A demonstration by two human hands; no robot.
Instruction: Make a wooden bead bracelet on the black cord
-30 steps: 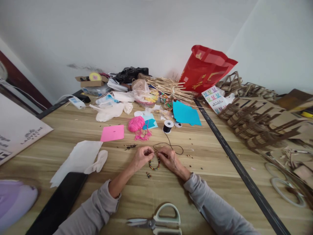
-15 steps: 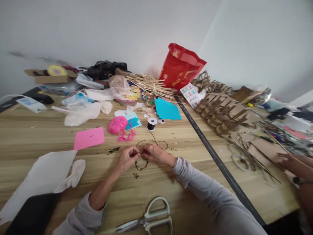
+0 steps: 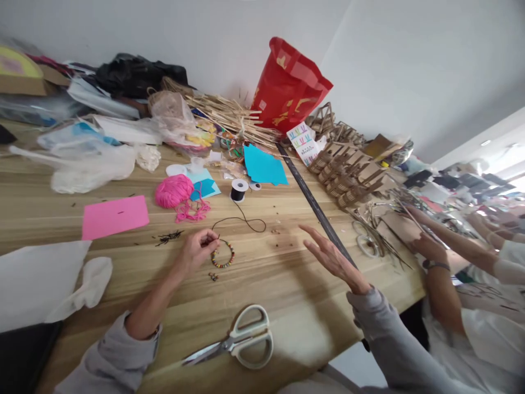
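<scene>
My left hand (image 3: 197, 249) pinches the black cord at the top of a small loop of coloured beads (image 3: 223, 255) lying on the wooden table (image 3: 262, 284). The cord (image 3: 241, 220) runs from the loop up to a black thread spool (image 3: 238, 190). My right hand (image 3: 330, 258) hovers open above the table to the right, fingers spread, holding nothing. A few loose beads (image 3: 213, 276) lie just below the loop. Scissors with pale handles (image 3: 240, 339) lie near the table's front edge.
Pink yarn (image 3: 174, 191), pink paper (image 3: 115, 216), blue paper (image 3: 263, 166), a red bag (image 3: 287, 87) and straw sticks (image 3: 223, 112) crowd the back. White cloth (image 3: 45, 284) lies left. Cardboard frames (image 3: 348, 175) fill the right table, where another person's arm (image 3: 441, 287) reaches.
My right hand let go of the cord and moved away to the right, opening. The view swung right, showing other people. My left hand stays pinched on the bead loop.
</scene>
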